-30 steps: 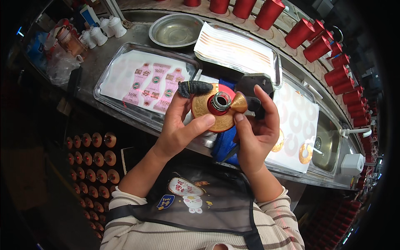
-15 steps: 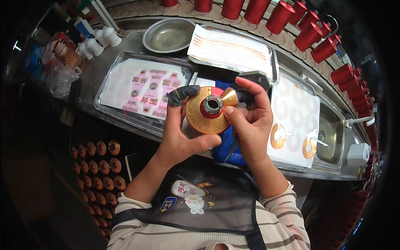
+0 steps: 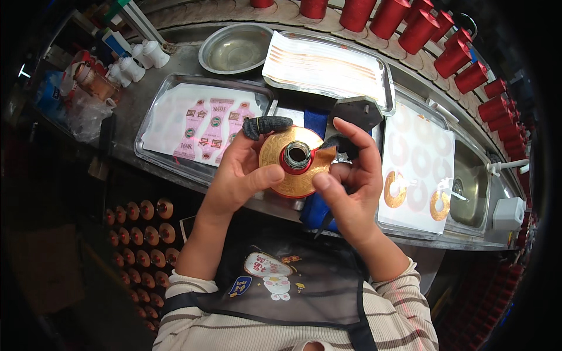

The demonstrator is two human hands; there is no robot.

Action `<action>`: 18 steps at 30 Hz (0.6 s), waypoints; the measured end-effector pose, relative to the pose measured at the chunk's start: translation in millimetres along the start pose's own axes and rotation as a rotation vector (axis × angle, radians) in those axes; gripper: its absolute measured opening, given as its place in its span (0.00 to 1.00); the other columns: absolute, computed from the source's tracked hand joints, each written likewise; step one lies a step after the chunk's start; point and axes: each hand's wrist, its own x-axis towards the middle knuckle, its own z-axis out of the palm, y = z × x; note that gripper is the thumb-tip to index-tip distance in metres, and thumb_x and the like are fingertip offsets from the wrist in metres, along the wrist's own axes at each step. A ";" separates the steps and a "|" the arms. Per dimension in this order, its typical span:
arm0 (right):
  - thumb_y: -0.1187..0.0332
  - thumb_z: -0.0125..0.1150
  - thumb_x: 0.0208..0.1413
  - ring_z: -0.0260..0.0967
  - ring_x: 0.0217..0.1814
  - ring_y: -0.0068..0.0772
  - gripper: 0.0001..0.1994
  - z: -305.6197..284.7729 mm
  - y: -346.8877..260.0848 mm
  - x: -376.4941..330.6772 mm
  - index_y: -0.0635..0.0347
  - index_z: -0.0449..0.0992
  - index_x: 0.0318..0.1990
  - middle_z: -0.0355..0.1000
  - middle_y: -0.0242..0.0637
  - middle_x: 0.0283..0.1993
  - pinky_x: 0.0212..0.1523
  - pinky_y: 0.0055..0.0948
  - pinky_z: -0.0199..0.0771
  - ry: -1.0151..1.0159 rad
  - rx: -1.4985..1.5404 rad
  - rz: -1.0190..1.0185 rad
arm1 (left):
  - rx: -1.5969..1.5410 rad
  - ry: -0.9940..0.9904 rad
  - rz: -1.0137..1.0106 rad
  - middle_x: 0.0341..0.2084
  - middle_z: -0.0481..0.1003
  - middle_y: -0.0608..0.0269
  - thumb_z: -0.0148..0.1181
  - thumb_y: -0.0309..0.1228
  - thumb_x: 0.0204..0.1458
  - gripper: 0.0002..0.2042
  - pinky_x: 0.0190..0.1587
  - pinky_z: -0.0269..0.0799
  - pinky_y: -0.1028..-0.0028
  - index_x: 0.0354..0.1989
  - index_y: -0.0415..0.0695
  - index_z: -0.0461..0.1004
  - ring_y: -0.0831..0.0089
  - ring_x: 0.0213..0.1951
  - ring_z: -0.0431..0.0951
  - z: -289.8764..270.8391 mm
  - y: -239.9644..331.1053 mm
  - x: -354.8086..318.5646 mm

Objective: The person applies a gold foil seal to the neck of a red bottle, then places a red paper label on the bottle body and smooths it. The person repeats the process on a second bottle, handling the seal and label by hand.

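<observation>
Over the near edge of a grey metal table (image 3: 184, 181), a round red bottle with an open glass mouth (image 3: 297, 155) is held up between the person's two hands, its mouth turned toward the camera. Around the bottle's neck lies a shiny gold ring-shaped label (image 3: 278, 175), covering most of the shoulder; at its right side a pointed gold end stands up from the surface. The left hand (image 3: 239, 172) is closed around the bottle's left side, thumb on the lower left of the gold label and a finger in a dark knitted cover (image 3: 268, 124) over the upper left rim. The right hand (image 3: 356, 196) is half open at the other side: its thumb tip is at the label's lower right, its bare index finger is raised clear of the bottle, and a dark-covered finger is just beside the pointed end; whether it grips that end cannot be told. Behind the bottle are a blue cloth (image 3: 316, 121) and a black angular block (image 3: 356, 113). To the right, a white backing sheet (image 3: 414, 224) bears pale ring outlines and two gold C-shaped labels (image 3: 395, 190) near its lower edge. To the left, a rectangular metal tray (image 3: 140, 140) holds a white sheet with pink labels (image 3: 213, 130). Beyond, red cylindrical containers (image 3: 418, 30) line a curving track.
</observation>
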 end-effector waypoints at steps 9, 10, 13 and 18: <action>0.73 0.72 0.49 0.58 0.24 0.06 0.38 -2.0 3.9 3.6 0.64 0.59 0.68 0.60 0.36 0.64 0.23 0.10 0.57 -0.037 -0.189 -0.111 | 0.039 0.016 0.009 0.59 0.68 0.57 0.66 0.25 0.50 0.34 0.64 0.65 0.65 0.67 0.44 0.59 0.68 0.61 0.69 10.7 -3.5 -11.5; 0.73 0.72 0.49 0.58 0.24 0.07 0.38 -2.1 3.3 3.5 0.64 0.59 0.68 0.60 0.36 0.64 0.23 0.11 0.57 -0.041 -0.184 -0.102 | 0.053 0.008 0.010 0.59 0.68 0.57 0.67 0.25 0.50 0.34 0.64 0.65 0.65 0.67 0.44 0.59 0.68 0.61 0.69 10.2 -3.5 -11.4; 0.73 0.72 0.49 0.66 0.27 0.08 0.40 -6.4 -0.2 5.5 0.68 0.55 0.69 0.59 0.39 0.68 0.24 0.08 0.62 -0.088 -0.197 -0.094 | 0.017 -0.021 0.038 0.59 0.68 0.57 0.67 0.26 0.49 0.35 0.65 0.64 0.64 0.67 0.44 0.59 0.67 0.61 0.69 8.6 -5.1 -9.6; 0.74 0.71 0.49 0.60 0.23 0.07 0.39 -4.1 0.0 4.9 0.66 0.57 0.68 0.61 0.36 0.63 0.23 0.10 0.58 -0.042 -0.155 -0.095 | -0.010 -0.007 0.032 0.59 0.68 0.56 0.71 0.27 0.46 0.39 0.64 0.65 0.64 0.67 0.44 0.57 0.66 0.61 0.69 8.6 -5.9 -8.3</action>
